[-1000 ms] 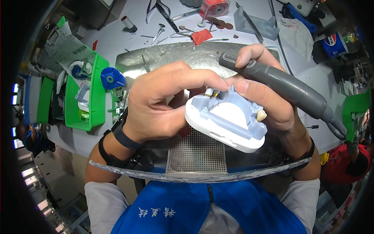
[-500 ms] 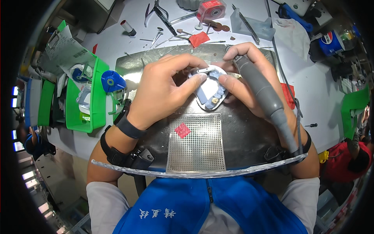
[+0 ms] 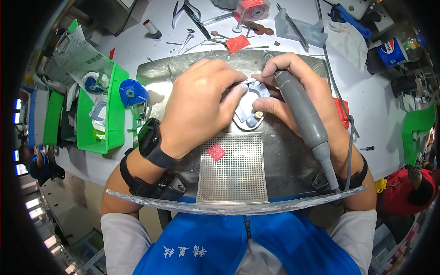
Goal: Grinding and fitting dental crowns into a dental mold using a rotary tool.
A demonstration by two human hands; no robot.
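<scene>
Above the dark metal work plate (image 3: 160, 114), a grey-and-white dental model (image 3: 243, 112) is held between my two hands. It has a horseshoe of grey teeth and one yellowish tooth near its close end. My left hand (image 3: 197, 105) pinches the model's far left rim, thumb against the index finger, covering part of it. My right hand (image 3: 305, 82) has a dark grey rotary handpiece (image 3: 300, 112) lying across its palm, index finger hooked over the far end. The right thumb presses on the model's right row of teeth. The handpiece's tip is hidden behind the fingers.
A perforated metal grate (image 3: 231, 183) with a red square (image 3: 216, 152) lies nearer me. Left stands a green bin (image 3: 107, 133) with a blue dispenser (image 3: 133, 94). Pliers (image 3: 195, 20), burs and a red tape dispenser (image 3: 252, 10) lie beyond; right, a bottle (image 3: 389, 52).
My left hand has turned and moved slightly, covering more of the model's far left side. My right thumb has slid along the teeth toward the yellowish one. The handpiece stays in my right hand.
</scene>
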